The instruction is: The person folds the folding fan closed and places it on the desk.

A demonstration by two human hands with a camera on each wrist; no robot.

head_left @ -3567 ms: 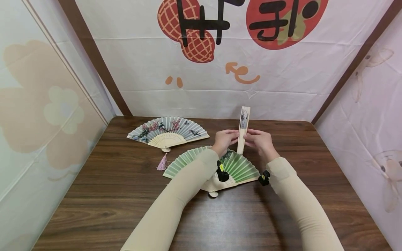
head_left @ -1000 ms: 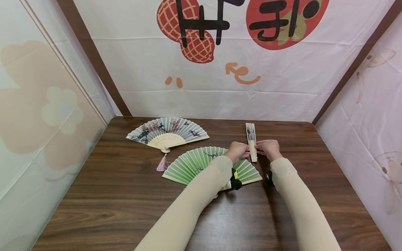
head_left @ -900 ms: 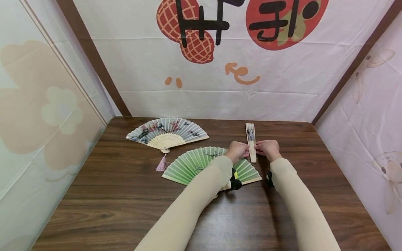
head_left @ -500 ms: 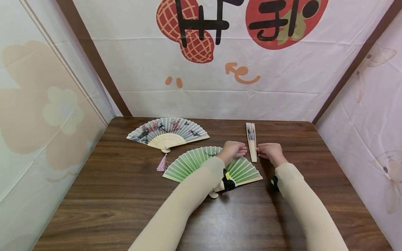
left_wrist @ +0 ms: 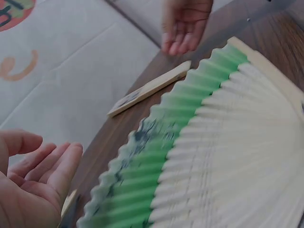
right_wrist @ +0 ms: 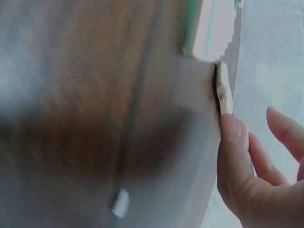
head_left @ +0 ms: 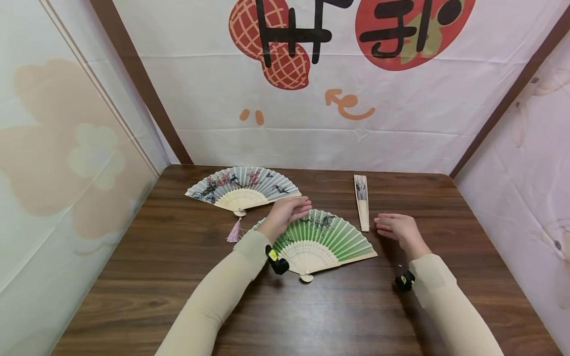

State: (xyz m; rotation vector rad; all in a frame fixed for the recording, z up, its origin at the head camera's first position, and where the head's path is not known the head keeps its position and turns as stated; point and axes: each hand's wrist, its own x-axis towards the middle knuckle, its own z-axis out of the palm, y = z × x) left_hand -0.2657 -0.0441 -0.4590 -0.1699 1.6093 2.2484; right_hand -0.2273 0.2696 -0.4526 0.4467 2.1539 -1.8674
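Large black characters, cut off by the top edge and not readable as words, were painted over a peanut and a red strawberry shape on the white backdrop cloth [head_left: 311, 123], and no other text, label, brand or number could be read anywhere.

We wear long, close-fitting beige sleeves [head_left: 213, 301] down to both wrists, leaving our hands bare. Just below each cuff [head_left: 249, 242] sits a small black camera [head_left: 277, 262], the left one carrying a yellow tag.
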